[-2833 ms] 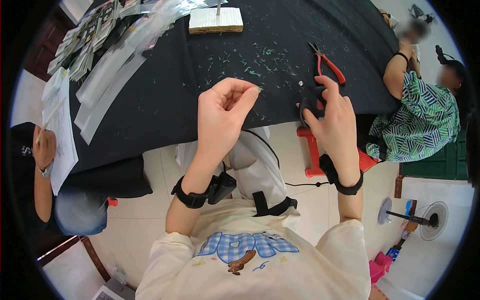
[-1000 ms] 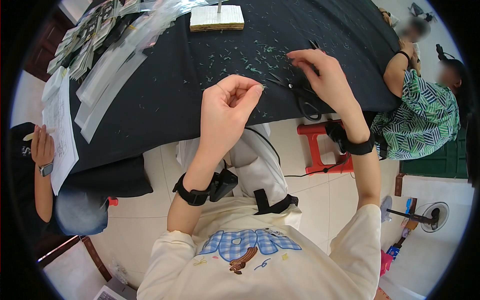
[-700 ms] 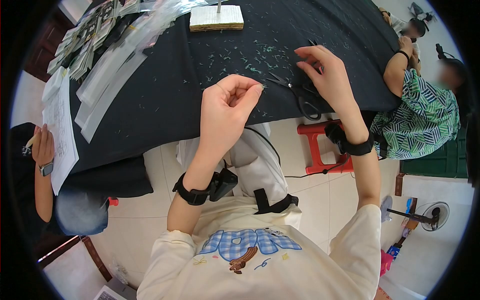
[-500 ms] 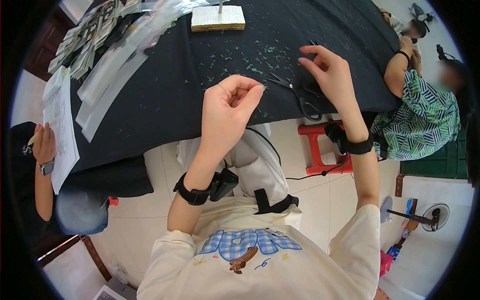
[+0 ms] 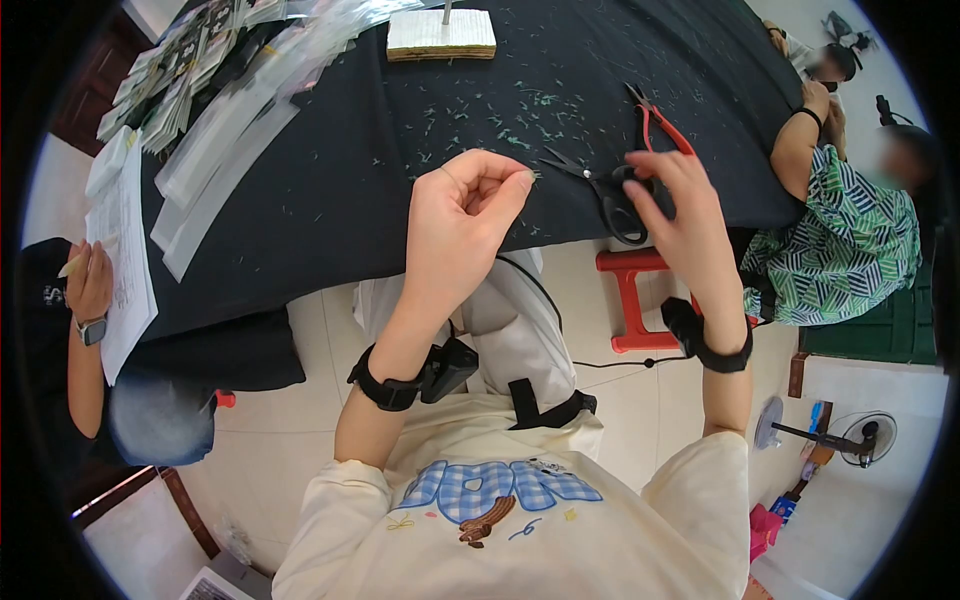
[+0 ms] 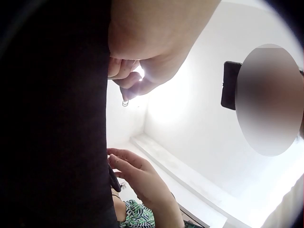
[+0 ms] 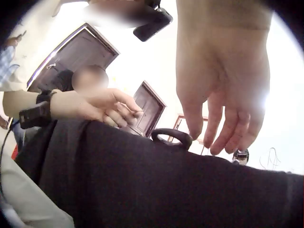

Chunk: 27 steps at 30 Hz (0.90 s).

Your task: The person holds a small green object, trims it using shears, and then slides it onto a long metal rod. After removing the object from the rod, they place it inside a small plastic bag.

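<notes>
In the head view my left hand [image 5: 455, 225] pinches something tiny between thumb and index finger, above the black cloth. The left wrist view shows a thin wire-like loop [image 6: 125, 103] sticking out past these fingertips; its kind is too small to tell. My right hand [image 5: 690, 220] hovers with parted fingers over the black scissors [image 5: 624, 222], holding nothing. The scissor blades lie slightly apart, pointing toward the left hand. Seen from the right wrist, one scissor handle [image 7: 173, 137] stands up beside the thumb. Red-handled pliers [image 5: 670, 130] lie just beyond the right fingers.
Green clippings [image 5: 515, 125] are scattered over the black cloth [image 5: 340, 190]. A layered board [image 5: 440, 38] with an upright rod stands at the back. Clear plastic sleeves [image 5: 225, 180] and stacked cards [image 5: 190, 70] lie left. Other people sit at both sides.
The right hand, at the scissor handles 2.8 s ago, went up over the cloth, then came back right and nearer, uncovering the pliers. The left hand keeps its pinch, almost still.
</notes>
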Tool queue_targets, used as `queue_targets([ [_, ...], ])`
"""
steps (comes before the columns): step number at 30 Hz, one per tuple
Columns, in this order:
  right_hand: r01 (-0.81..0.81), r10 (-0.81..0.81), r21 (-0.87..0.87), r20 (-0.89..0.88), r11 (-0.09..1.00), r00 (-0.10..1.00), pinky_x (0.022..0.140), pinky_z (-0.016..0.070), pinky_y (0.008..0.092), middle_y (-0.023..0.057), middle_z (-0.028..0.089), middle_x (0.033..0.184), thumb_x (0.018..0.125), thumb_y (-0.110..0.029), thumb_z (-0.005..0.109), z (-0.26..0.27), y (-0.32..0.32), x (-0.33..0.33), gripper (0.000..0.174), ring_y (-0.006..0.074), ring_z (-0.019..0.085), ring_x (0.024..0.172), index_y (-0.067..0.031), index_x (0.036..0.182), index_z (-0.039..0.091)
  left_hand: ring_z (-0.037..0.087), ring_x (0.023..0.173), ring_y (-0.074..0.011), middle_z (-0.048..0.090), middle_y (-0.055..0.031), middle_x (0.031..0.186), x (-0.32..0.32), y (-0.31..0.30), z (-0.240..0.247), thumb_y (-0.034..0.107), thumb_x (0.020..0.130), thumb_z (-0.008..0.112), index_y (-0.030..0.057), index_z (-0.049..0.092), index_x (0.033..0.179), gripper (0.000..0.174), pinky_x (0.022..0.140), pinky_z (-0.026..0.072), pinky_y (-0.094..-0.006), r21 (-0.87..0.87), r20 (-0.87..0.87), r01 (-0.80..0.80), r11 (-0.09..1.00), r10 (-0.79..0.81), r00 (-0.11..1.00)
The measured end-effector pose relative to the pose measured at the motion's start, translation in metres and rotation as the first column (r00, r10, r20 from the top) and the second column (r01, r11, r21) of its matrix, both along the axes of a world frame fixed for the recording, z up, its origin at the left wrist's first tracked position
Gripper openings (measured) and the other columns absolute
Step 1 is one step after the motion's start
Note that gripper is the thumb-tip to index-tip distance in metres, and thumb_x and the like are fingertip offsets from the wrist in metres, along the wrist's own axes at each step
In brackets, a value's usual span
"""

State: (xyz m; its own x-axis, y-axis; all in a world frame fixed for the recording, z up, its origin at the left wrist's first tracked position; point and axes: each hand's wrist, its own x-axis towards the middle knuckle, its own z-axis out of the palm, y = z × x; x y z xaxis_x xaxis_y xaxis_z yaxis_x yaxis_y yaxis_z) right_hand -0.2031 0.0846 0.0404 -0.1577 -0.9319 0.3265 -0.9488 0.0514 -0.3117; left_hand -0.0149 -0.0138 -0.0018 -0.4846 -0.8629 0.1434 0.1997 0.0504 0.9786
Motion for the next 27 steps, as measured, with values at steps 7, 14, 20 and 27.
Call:
queue_targets([
  [7, 0.329, -0.355, 0.166, 0.161, 0.929, 0.921, 0.076, 0.0444, 0.0322, 0.0138, 0.058, 0.09, 0.081, 0.001, 0.054, 0.007, 0.003, 0.017, 0.021, 0.0267, 0.056, 0.086, -0.0031, 0.1, 0.06, 0.049, 0.061, -0.0002, 0.059, 0.0015, 0.07, 0.003, 0.001, 0.002, 0.005, 0.082, 0.061, -0.0016, 0.063, 0.084, 0.007, 0.052, 0.0354, -0.0139, 0.027, 0.033, 0.017, 0.999, -0.018, 0.999],
  [14, 0.003, 0.027, -0.207, 0.143, 0.978, 0.989, 0.081, 0.0414, 0.0291, 0.0136, 0.054, 0.109, 0.076, 0.006, 0.052, -0.011, -0.01, 0.002, 0.019, 0.027, 0.051, 0.097, -0.0058, 0.086, 0.062, 0.05, 0.061, -0.0001, 0.06, 0.0011, 0.07, 0.002, 0.0, -0.001, 0.005, 0.082, 0.061, -0.0016, 0.063, 0.084, 0.008, 0.052, 0.0351, -0.0141, 0.007, 0.018, 0.007, 1.0, -0.007, 1.0],
  [20, 0.017, -0.055, -0.207, -0.179, 0.978, 0.982, 0.092, 0.0357, 0.0417, 0.0124, 0.048, 0.12, 0.077, -0.002, 0.055, -0.012, -0.021, -0.003, 0.02, 0.0334, 0.039, 0.115, -0.0081, 0.095, 0.062, 0.05, 0.061, -0.0001, 0.06, 0.001, 0.07, 0.002, 0.0, 0.001, 0.005, 0.082, 0.061, -0.0015, 0.063, 0.084, 0.007, 0.052, 0.0348, -0.0137, 0.013, 0.044, 0.009, 1.0, -0.009, 0.999],
  [27, 0.178, -0.149, -0.159, 0.18, 0.971, 0.972, 0.074, 0.0432, 0.0291, 0.0137, 0.061, 0.091, 0.084, -0.01, 0.056, -0.009, -0.016, 0.005, 0.017, 0.0231, 0.058, 0.085, -0.0043, 0.099, 0.062, 0.048, 0.059, 0.0006, 0.059, 0.002, 0.068, 0.002, 0.001, 0.0, 0.005, 0.082, 0.062, -0.0012, 0.063, 0.084, 0.007, 0.05, 0.0325, -0.0137, -0.005, 0.037, 0.006, 1.0, -0.005, 0.999],
])
